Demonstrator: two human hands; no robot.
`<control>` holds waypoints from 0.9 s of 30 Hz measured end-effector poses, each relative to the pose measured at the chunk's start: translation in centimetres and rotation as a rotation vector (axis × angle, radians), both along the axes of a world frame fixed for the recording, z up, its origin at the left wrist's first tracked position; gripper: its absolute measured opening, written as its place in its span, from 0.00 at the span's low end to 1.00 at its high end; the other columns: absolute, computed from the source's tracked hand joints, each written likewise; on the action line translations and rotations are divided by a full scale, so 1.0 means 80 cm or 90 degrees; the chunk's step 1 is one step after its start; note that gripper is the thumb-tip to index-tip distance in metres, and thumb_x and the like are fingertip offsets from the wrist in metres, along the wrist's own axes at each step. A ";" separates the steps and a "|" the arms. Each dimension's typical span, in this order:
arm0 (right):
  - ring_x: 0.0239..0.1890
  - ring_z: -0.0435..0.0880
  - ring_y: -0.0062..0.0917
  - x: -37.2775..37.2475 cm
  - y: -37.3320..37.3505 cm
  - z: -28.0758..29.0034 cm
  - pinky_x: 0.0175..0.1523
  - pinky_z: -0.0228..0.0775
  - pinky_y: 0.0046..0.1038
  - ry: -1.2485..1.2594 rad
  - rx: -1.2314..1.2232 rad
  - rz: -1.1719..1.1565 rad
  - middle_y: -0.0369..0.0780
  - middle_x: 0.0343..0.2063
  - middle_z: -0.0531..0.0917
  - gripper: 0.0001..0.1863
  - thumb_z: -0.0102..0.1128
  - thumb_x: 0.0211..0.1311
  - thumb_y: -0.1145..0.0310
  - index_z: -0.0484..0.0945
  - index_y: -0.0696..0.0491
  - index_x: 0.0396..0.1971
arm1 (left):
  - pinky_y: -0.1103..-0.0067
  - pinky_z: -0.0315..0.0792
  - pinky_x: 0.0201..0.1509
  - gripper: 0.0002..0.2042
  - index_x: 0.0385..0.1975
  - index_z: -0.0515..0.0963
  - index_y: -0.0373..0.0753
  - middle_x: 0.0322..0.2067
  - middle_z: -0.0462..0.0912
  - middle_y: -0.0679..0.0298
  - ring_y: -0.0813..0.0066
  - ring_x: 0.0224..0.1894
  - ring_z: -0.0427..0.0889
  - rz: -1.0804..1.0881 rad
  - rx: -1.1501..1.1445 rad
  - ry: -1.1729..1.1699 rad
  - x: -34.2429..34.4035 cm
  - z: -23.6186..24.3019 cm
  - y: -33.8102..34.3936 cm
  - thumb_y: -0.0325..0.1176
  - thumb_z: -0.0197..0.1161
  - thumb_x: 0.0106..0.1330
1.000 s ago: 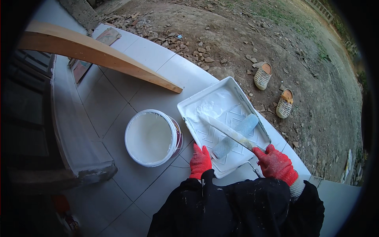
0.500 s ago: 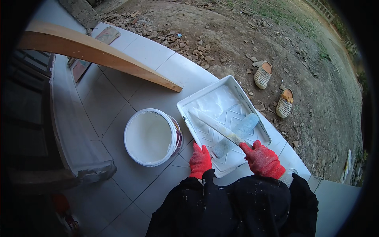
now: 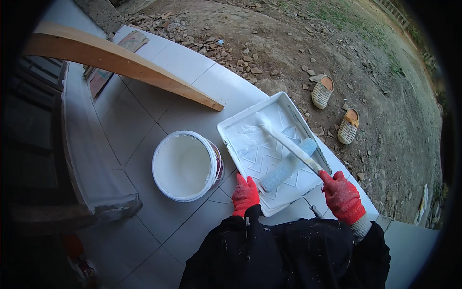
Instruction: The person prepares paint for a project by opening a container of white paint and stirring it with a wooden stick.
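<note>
In my right hand (image 3: 343, 196), gloved in red, is a long, flat paint-covered stick (image 3: 297, 151). Its far end, coated in white, lies over the wet paint in the paint tray (image 3: 251, 109). The fingers of my left hand (image 3: 245, 194), also in a red glove, are closed on the tray's near left rim. A pale blue paint roller cover (image 3: 280, 172) rests across the tray's ribbed slope, passing under the stick. White paint is smeared over the tray's far part.
A white bucket (image 3: 218, 166), whitish inside, stands left of the tray on pale tiles. A curved wooden beam (image 3: 139, 69) reaches in from the upper left. Two slip-on shoes (image 3: 322, 92) lie on the dirt beyond the tiled edge, near scattered stones.
My right hand has moved to the right and a little nearer, carrying the stick. The stick's painted end has shifted right across the tray. My left hand stays at the rim.
</note>
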State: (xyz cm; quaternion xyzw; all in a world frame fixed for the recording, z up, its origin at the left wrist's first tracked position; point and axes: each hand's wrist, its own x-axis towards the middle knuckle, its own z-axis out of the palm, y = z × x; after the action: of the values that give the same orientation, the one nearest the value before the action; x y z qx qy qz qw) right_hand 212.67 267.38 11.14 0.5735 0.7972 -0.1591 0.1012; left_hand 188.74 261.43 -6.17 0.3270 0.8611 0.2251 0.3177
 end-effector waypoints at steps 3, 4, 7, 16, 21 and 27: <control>0.30 0.80 0.42 0.008 0.009 -0.007 0.30 0.71 0.41 0.021 0.013 -0.033 0.46 0.34 0.74 0.22 0.55 0.62 0.68 0.71 0.43 0.57 | 0.56 0.74 0.44 0.27 0.66 0.55 0.41 0.42 0.82 0.44 0.43 0.41 0.81 0.000 0.001 0.017 -0.002 -0.005 -0.004 0.47 0.44 0.71; 0.30 0.80 0.42 0.009 0.009 -0.008 0.31 0.71 0.41 0.023 0.016 -0.036 0.47 0.35 0.74 0.22 0.55 0.63 0.68 0.71 0.43 0.57 | 0.56 0.74 0.44 0.27 0.66 0.55 0.41 0.41 0.82 0.44 0.43 0.40 0.82 -0.006 0.006 0.029 -0.001 -0.005 -0.005 0.47 0.44 0.71; 0.32 0.80 0.43 0.003 0.006 -0.008 0.32 0.71 0.41 0.038 -0.002 -0.052 0.47 0.35 0.75 0.22 0.55 0.63 0.68 0.70 0.45 0.59 | 0.56 0.75 0.44 0.26 0.66 0.55 0.42 0.40 0.82 0.44 0.43 0.40 0.82 -0.004 0.020 0.019 -0.001 -0.002 -0.005 0.46 0.44 0.71; 0.35 0.80 0.45 -0.010 -0.027 -0.006 0.39 0.71 0.43 0.123 -0.123 -0.042 0.47 0.34 0.77 0.23 0.51 0.64 0.68 0.67 0.44 0.60 | 0.56 0.74 0.45 0.26 0.66 0.55 0.41 0.41 0.82 0.44 0.42 0.41 0.81 -0.001 0.020 0.003 0.005 0.007 -0.013 0.45 0.45 0.71; 0.32 0.83 0.39 0.001 -0.025 -0.010 0.39 0.72 0.35 0.254 -0.204 -0.195 0.46 0.27 0.83 0.21 0.50 0.65 0.68 0.73 0.46 0.59 | 0.56 0.73 0.47 0.27 0.66 0.56 0.39 0.45 0.80 0.43 0.42 0.44 0.80 0.003 0.016 -0.021 0.009 0.011 -0.014 0.45 0.46 0.71; 0.24 0.76 0.20 0.003 -0.013 0.016 0.35 0.71 0.28 0.197 -0.255 -0.315 0.37 0.24 0.81 0.22 0.50 0.66 0.68 0.72 0.49 0.61 | 0.65 0.75 0.48 0.25 0.61 0.60 0.37 0.45 0.78 0.48 0.52 0.46 0.80 0.215 0.246 -0.270 -0.010 -0.017 -0.070 0.45 0.52 0.70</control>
State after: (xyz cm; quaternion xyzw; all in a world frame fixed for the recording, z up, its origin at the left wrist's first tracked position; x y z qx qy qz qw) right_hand 212.93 266.33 12.46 0.6873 0.5928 -0.4169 0.0483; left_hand 187.98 255.85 -7.56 0.1796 0.7592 0.4970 0.3798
